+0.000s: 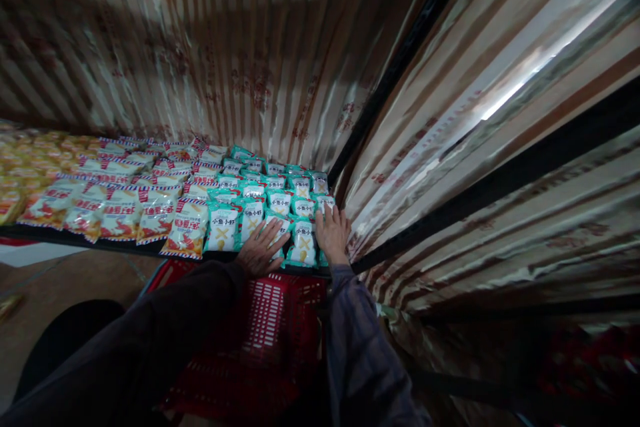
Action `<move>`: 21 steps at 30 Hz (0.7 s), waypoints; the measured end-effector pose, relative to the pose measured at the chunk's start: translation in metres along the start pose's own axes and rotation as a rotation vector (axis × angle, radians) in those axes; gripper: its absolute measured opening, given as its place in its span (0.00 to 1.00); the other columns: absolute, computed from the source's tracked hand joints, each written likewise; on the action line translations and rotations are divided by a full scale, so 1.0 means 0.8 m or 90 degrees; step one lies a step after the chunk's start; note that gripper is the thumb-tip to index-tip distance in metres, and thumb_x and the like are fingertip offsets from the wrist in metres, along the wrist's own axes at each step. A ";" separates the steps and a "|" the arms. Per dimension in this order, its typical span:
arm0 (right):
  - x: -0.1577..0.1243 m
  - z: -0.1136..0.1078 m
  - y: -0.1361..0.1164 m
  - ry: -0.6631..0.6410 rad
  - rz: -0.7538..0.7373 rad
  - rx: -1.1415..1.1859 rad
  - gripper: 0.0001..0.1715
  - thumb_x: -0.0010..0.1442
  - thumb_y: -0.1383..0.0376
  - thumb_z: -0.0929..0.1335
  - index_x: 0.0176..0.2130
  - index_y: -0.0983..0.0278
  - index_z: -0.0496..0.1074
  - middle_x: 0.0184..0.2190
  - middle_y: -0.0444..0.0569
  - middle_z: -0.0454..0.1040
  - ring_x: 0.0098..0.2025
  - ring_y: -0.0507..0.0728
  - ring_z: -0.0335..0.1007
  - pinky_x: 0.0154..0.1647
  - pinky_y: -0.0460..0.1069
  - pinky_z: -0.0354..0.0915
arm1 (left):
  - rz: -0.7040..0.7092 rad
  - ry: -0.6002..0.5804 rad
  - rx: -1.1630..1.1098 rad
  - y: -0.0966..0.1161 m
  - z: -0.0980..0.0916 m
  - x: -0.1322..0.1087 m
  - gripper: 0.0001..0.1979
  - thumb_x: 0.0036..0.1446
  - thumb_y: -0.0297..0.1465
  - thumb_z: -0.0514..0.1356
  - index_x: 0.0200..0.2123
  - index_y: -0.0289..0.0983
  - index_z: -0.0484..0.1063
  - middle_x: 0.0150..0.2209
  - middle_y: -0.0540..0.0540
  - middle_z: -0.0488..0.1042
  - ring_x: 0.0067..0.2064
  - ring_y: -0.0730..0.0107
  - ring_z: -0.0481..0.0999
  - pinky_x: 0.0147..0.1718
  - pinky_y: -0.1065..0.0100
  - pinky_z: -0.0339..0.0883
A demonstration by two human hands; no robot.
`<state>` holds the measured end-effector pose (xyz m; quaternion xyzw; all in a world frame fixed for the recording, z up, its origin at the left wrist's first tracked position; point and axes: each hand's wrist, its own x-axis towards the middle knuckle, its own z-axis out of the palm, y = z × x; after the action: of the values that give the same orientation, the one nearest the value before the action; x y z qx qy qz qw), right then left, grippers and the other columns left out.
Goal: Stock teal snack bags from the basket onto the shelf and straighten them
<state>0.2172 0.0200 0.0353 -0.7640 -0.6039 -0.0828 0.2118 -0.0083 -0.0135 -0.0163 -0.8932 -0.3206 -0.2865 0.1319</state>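
Rows of green-and-white snack packets [304,240] stand on a dark shelf [220,257]. My left hand [263,248] lies with fingers spread over a packet in the front row, partly covering it. At the right end of that row, my right hand [333,233] rests with its fingers stretched over another green-and-white packet [325,203], close to the wrapped side. Neither hand grips a packet. Left of them sit several larger red-and-white snack bags [185,228] with striped edges.
Yellow packets [37,163] fill the shelf's far left. A red plastic basket [267,310] stands below the shelf edge, under my forearms. Brown-and-cream striped sheeting [250,47] hangs behind, and dark frame bars [450,213] run along the right.
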 end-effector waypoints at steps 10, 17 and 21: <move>-0.035 0.014 -0.002 0.097 -0.076 0.014 0.32 0.67 0.53 0.56 0.60 0.68 0.66 0.63 0.60 0.61 0.67 0.68 0.48 0.64 0.66 0.47 | -0.063 -0.002 0.066 0.005 -0.039 -0.012 0.27 0.62 0.39 0.54 0.63 0.37 0.60 0.67 0.39 0.53 0.69 0.54 0.47 0.65 0.49 0.43; -0.081 0.023 -0.035 0.139 -0.210 0.045 0.31 0.67 0.53 0.57 0.63 0.65 0.61 0.64 0.58 0.59 0.68 0.64 0.44 0.64 0.63 0.49 | -0.321 0.081 0.137 -0.042 -0.084 -0.069 0.26 0.62 0.35 0.55 0.62 0.36 0.61 0.68 0.36 0.47 0.69 0.47 0.41 0.63 0.43 0.49; -0.091 0.036 -0.045 0.139 -0.205 0.038 0.30 0.68 0.54 0.56 0.62 0.65 0.61 0.63 0.59 0.60 0.68 0.64 0.46 0.62 0.62 0.52 | -0.275 0.055 0.106 -0.064 -0.078 -0.083 0.26 0.61 0.33 0.55 0.62 0.34 0.61 0.69 0.36 0.46 0.70 0.49 0.39 0.62 0.47 0.53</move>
<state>0.1603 -0.0256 -0.0102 -0.6373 -0.6940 -0.1800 0.2825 -0.1101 -0.0339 -0.0036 -0.7765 -0.5211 -0.3187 0.1546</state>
